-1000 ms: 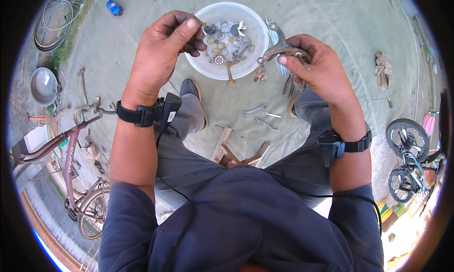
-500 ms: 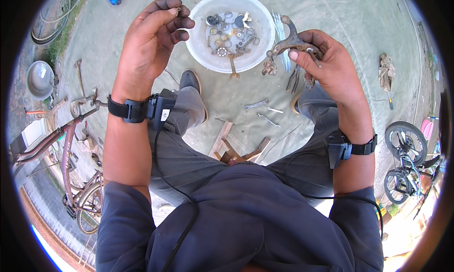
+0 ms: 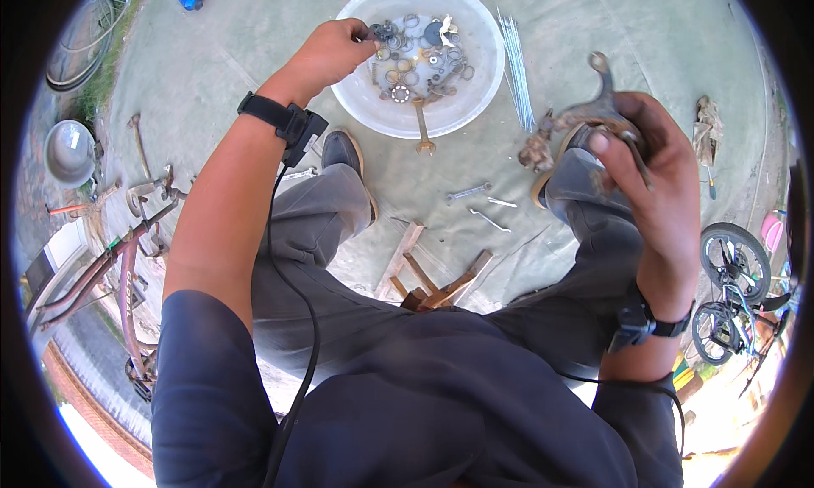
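Observation:
My left hand [image 3: 339, 51] reaches over the left rim of a whitish plastic basin [image 3: 489, 77], its fingertips pinched together close to dark metal parts [image 3: 386, 33]. What they hold, if anything, I cannot make out. Inside the basin lie rings, washers, a round bearing cage [image 3: 399, 93] and other small greasy pieces. An open-ended wrench [image 3: 423, 128] leans over the near rim. In my right hand [image 3: 670, 174], raised to the right of the basin, is a rusty, dirty bicycle brake caliper [image 3: 593, 111], slightly blurred, gripped between thumb and fingers.
Thin metal spokes [image 3: 515, 72] lie right of the basin. Wrenches [image 3: 468, 193] and a wooden stand [image 3: 432, 280] are on the ground between my legs. A bicycle frame [image 3: 127, 293] lies at left, a small bicycle [image 3: 733, 267] at right, and a metal bowl [image 3: 70, 153] far left.
My left hand has moved right and turned palm down, from beside the basin to over its parts. My right hand has drawn right and nearer with the brake caliper.

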